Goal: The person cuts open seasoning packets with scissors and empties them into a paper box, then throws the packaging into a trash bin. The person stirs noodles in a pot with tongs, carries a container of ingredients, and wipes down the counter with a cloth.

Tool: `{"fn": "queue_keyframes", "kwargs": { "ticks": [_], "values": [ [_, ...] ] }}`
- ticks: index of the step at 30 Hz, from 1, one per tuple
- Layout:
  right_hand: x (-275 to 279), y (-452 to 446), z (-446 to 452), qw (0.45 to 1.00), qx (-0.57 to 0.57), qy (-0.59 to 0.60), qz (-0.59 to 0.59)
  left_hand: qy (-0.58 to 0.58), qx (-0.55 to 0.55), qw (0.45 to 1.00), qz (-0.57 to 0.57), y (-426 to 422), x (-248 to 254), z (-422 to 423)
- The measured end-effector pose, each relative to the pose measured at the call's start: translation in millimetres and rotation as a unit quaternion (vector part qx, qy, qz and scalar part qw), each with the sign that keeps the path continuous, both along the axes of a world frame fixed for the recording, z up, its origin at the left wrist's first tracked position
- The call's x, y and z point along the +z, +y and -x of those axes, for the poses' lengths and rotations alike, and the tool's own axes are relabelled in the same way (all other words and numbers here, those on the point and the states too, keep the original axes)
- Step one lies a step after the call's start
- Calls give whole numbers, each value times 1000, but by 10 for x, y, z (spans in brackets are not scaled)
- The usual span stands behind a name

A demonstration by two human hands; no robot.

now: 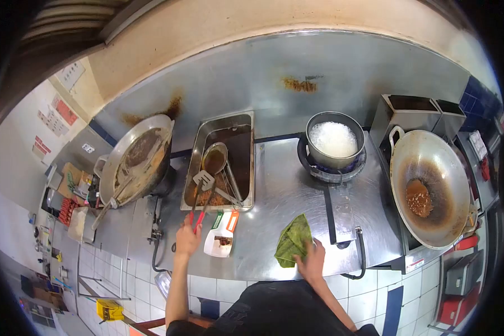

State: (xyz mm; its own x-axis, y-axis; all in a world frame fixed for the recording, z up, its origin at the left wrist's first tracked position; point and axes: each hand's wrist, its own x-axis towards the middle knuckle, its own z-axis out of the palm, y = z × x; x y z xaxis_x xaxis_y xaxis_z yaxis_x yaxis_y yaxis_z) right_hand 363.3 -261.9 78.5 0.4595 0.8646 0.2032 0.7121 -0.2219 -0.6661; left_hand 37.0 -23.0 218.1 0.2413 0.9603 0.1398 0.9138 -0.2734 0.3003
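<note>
My left hand (187,239) is closed around the red handles of metal tongs (201,193) with a slotted, spatula-like end. The tongs reach over the near edge of a deep steel tray (251,162) holding dark oil and orange-brown crumbs. Inside the tray rests a ladle-shaped strainer (215,159). Close to the left hand, a white paper food box (221,236) with green and orange print has some dark bits in it. My right hand (312,261) grips the near right edge of a crumpled green cloth (293,242) lying on the steel counter.
A pot of foaming white liquid (334,141) stands on a lit burner (336,172). At right is a large wok (437,168) with brown residue. Another large wok (137,157) sits at left. A hose (362,257) hangs over the counter's front edge (252,274).
</note>
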Motion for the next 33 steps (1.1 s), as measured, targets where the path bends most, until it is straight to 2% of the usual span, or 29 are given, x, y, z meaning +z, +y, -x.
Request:
{"fn": "queue_keyframes", "kwargs": {
  "ticks": [1, 3, 4, 6, 11, 15, 17, 18, 19, 20, 21, 22, 23, 24, 26, 28, 30, 31, 32, 33],
  "values": [
    [-21, 186, 50, 998, 54, -22, 30, -7, 4, 1000, 5, -69, -93, -9],
    [-514, 574, 138, 992, 105, -27, 59, -24, 21, 999, -10, -185, -204, -52],
    [-508, 712, 185, 991, 114, -37, 59, -33, 31, 999, -11, -260, -192, -99],
    [-487, 1113, 338, 971, 143, -172, 87, -131, 58, 989, 30, -327, -88, -162],
    [-723, 2083, 460, 971, 118, -202, 51, -197, 70, 978, -10, -375, -206, -150],
    [-846, 3273, -3, 979, 92, -181, 15, -238, 79, 968, 5, -404, -223, -108],
    [-1098, 4019, -323, 971, 82, -217, 55, -267, 99, 957, 45, -349, -288, -90],
    [-1157, 4375, -442, 977, 81, -195, 23, -302, 107, 945, 67, -360, -283, -89],
    [-1143, 4670, -511, 976, 83, -198, 29, -333, 118, 931, 88, -357, -321, -63],
    [-1149, 4908, -592, 959, 102, -254, 73, -308, 95, 944, 71, -337, -400, -21],
    [-1084, 5078, -625, 959, 129, -229, 105, -305, 89, 945, 78, -323, -487, 23],
    [-1245, 5321, -700, 965, 148, -210, 40, -300, 94, 945, 91, -296, -522, 28],
    [-1413, 5378, -731, 967, 164, -194, -26, -300, 98, 943, 103, -300, -528, 32],
    [-1421, 5164, -655, 967, 168, -188, -11, -296, 105, 942, 118, -323, -512, 55],
    [-1073, 4738, -654, 984, 179, -4, -5, -300, 104, 942, 103, -247, -458, 5],
    [-1219, 4127, -568, 982, 186, 21, -7, -298, 102, 944, 102, -227, -319, -18],
    [-985, 3370, -366, 975, 216, 44, -6, -300, 108, 940, 122, -200, -244, -61],
    [-1231, 3028, -281, 978, 206, 7, -32, -296, 103, 942, 121, -198, -229, -87],
    [-855, 2675, -138, 977, 207, 40, -19, -303, 108, 941, 110, -233, -257, -101],
    [-931, 2365, -104, 973, 225, 44, -2, -308, 116, 939, 95, -243, -293, -127]
  ]
}}
